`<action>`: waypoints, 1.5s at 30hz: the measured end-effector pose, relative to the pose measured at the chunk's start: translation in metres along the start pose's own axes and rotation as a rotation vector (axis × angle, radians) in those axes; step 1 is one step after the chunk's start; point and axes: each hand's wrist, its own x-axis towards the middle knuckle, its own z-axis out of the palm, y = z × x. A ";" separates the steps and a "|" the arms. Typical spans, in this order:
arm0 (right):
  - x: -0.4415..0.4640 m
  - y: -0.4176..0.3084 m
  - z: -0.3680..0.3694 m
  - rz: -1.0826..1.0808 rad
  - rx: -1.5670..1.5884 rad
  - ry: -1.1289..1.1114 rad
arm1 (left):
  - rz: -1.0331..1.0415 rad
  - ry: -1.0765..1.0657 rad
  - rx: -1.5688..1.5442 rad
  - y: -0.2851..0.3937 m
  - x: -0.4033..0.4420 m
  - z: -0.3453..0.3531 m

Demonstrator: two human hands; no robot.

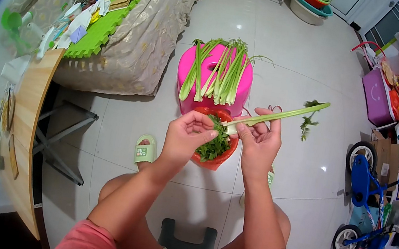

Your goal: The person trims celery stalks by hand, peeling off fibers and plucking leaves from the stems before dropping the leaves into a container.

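Note:
My right hand point(261, 147) holds a celery stalk point(298, 111) near its pale cut end, and the stalk slants up to the right. Close to that end is my left hand point(188, 136), its fingers curled toward the thumb. Whatever it may pinch is too small to make out. Below and between the hands stands a red container point(226, 156) with green celery leaves point(212, 150) in it. Several more celery stalks point(228, 79) lie side by side on a pink stool point(186, 67) just beyond. A leafy sprig point(308, 122) shows beside the held stalk.
A cloth-covered bed point(132, 56) with a green foam mat and clutter stands at left, above a wooden folding table point(29, 113). On the right are a blue children's bike point(369, 188) and a purple bin point(378, 98). Stacked basins point(309, 9) stand at the back.

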 end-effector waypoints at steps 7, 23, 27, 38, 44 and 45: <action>-0.001 0.001 -0.001 0.020 0.021 -0.002 | -0.078 -0.060 -0.057 0.006 0.000 0.005; -0.003 0.008 -0.009 0.126 -0.296 -0.204 | -0.049 -0.074 0.290 0.002 0.017 -0.012; -0.015 0.011 -0.004 0.125 -0.519 -0.406 | 0.027 -0.186 0.096 0.015 0.014 0.000; 0.002 0.004 -0.028 0.257 -0.191 -0.283 | -0.094 -0.282 0.009 0.014 0.004 0.003; 0.002 -0.001 -0.036 0.334 0.099 -0.121 | -0.256 -0.654 0.389 -0.003 -0.008 0.004; -0.001 -0.003 -0.033 0.388 0.131 -0.128 | -0.004 -0.582 0.505 -0.007 -0.011 0.005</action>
